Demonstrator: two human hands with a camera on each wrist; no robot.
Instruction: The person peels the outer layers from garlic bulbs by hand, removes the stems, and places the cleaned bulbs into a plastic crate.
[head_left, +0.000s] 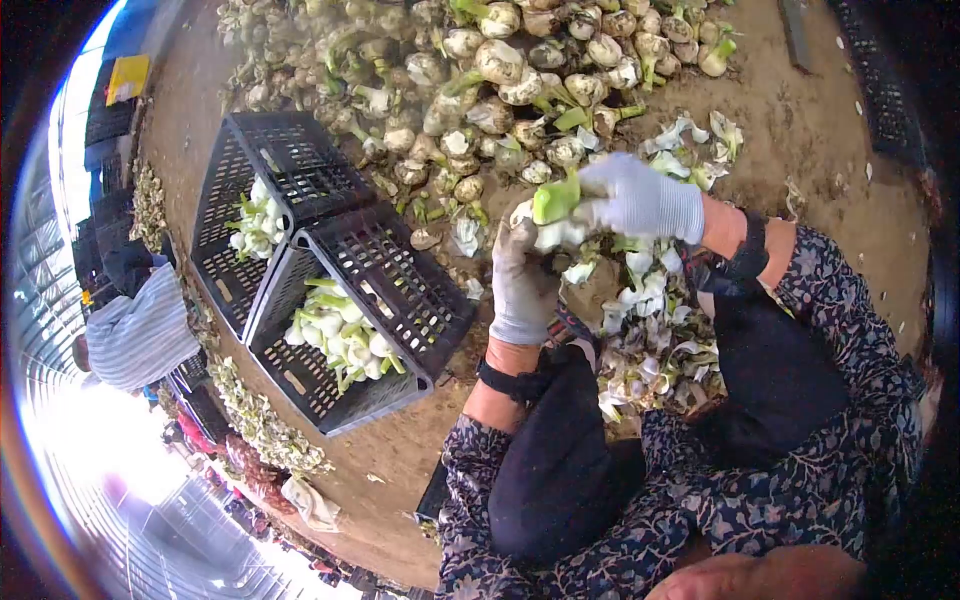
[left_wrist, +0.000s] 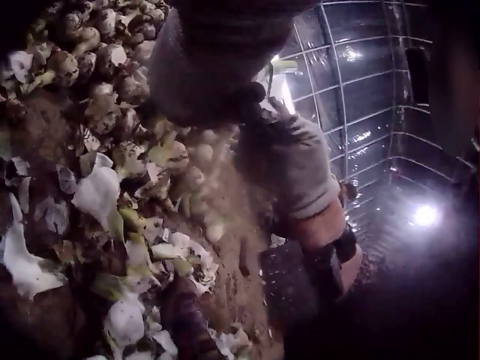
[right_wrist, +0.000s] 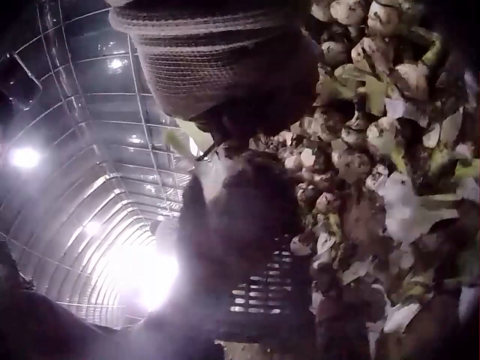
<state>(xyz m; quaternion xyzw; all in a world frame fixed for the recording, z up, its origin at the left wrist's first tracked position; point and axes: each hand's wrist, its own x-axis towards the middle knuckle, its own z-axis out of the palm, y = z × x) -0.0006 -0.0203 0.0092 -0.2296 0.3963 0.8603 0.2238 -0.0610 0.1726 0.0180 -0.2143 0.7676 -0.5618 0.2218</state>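
Note:
In front of the knees, both gloved hands meet at one pale bulb with a short green stem (head_left: 556,199). The left hand (head_left: 525,285), its glove stained dark at the fingers, grips the bulb from below. From the other side the right hand (head_left: 640,200) pinches the bulb near its stem and white outer layers. The left wrist view has the left hand (left_wrist: 210,67) large at the top, with the right hand (left_wrist: 289,165) against it. In the right wrist view the right hand (right_wrist: 225,75) covers much of the bulb (right_wrist: 214,171); fingertips are dark there.
Unpeeled bulbs (head_left: 490,115) are heaped beyond the hands. Two tilted black crates (head_left: 385,275) at the left hold clean white bulbs (head_left: 345,335). Loose peelings (head_left: 650,350) lie between the legs. Another person in a striped top (head_left: 140,330) is at the far left.

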